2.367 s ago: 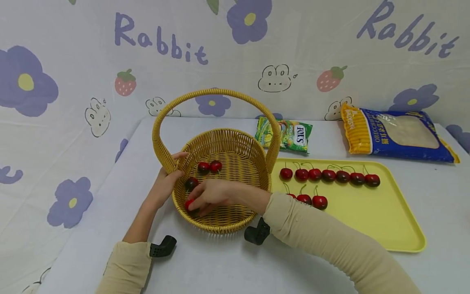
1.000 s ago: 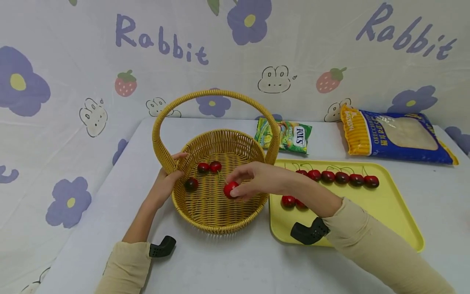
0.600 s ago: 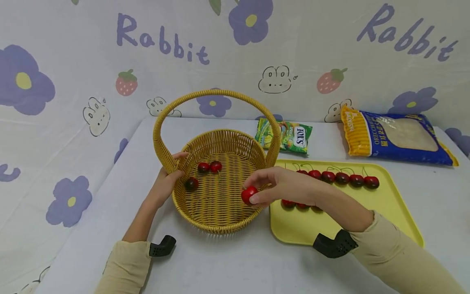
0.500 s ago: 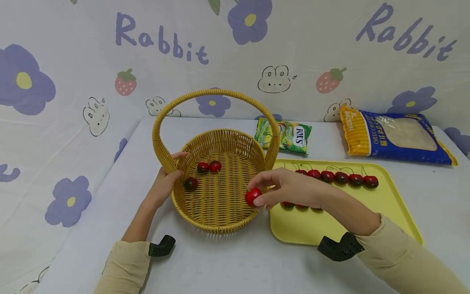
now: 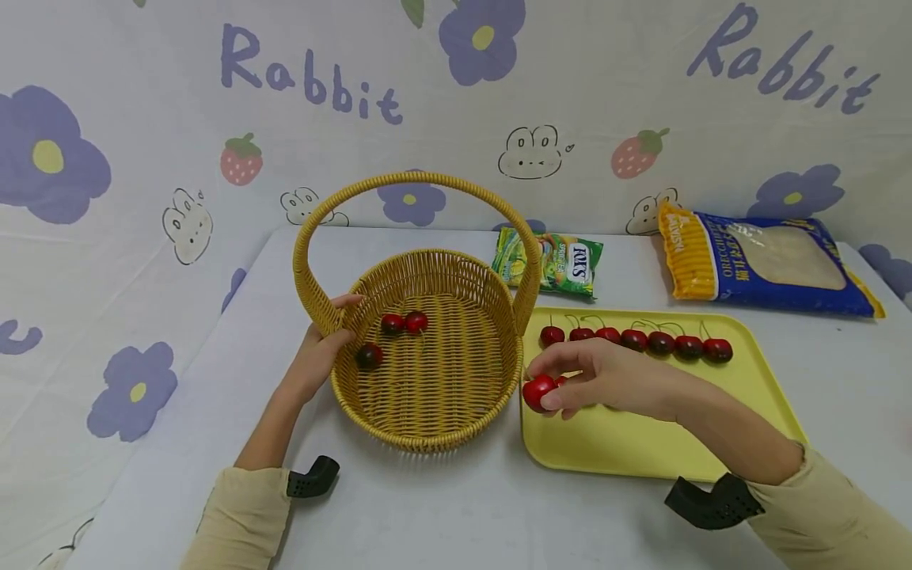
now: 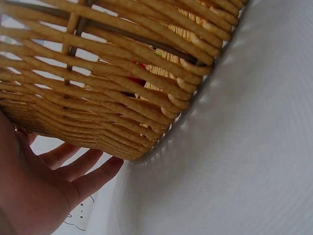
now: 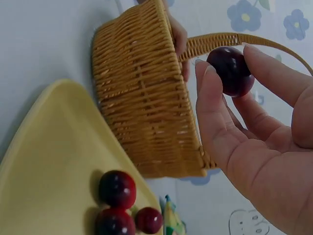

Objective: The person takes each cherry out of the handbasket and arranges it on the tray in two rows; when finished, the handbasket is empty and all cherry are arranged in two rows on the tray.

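My left hand (image 5: 311, 366) holds the yellow-brown wicker basket (image 5: 442, 388) at its left rim, by the foot of the tall handle. In the left wrist view the fingers (image 6: 78, 166) lie along the basket's woven outside. Three dark red cherries (image 5: 369, 356) lie inside at the left. Between thumb and fingertips, my right hand (image 5: 620, 381) pinches a red cherry (image 5: 537, 393) above the left edge of the yellow tray (image 5: 641, 443). Across the tray's back runs a row of several stemmed cherries (image 5: 660, 343). More cherries (image 7: 117, 190) in a front row are mostly hidden by my right hand in the head view.
Behind the tray lie a green candy bag (image 5: 556, 261) and a blue and yellow pasta bag (image 5: 769, 261). The basket's handle (image 5: 427, 180) arches high above it. A printed cloth (image 5: 456, 119) hangs at the back of the white table (image 5: 427, 507).
My right hand has lifted a cherry from the basket's front left and carried it right, past the rim, to the tray's left edge. The left hand stays on the basket.
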